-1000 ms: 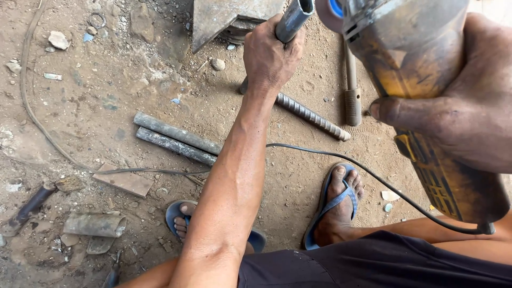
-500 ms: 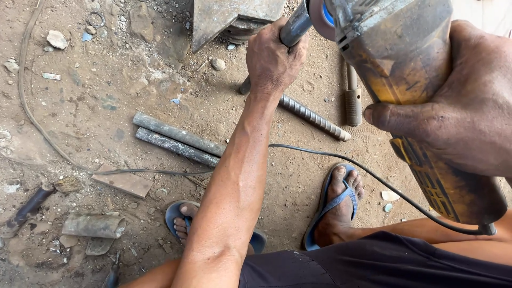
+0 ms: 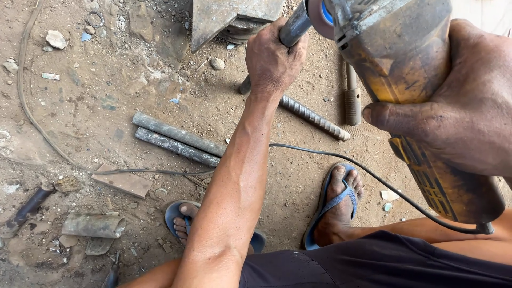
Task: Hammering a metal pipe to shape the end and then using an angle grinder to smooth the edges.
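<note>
The left hand (image 3: 273, 58) squeezes the grey side handle (image 3: 295, 29); the right hand (image 3: 458, 101) wraps the dirty yellow metal grinder (image 3: 405, 58). Keep both tight. The disc is hidden, maybe above.

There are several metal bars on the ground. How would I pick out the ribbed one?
Start at the left hand gripping the grinder side handle. Just below that wrist a short bar lies on the dirt, slanting down to the right toward the right foot. This ribbed bar has spiral ridges along it, while the two pipes lying side by side to its left are smooth.
</note>
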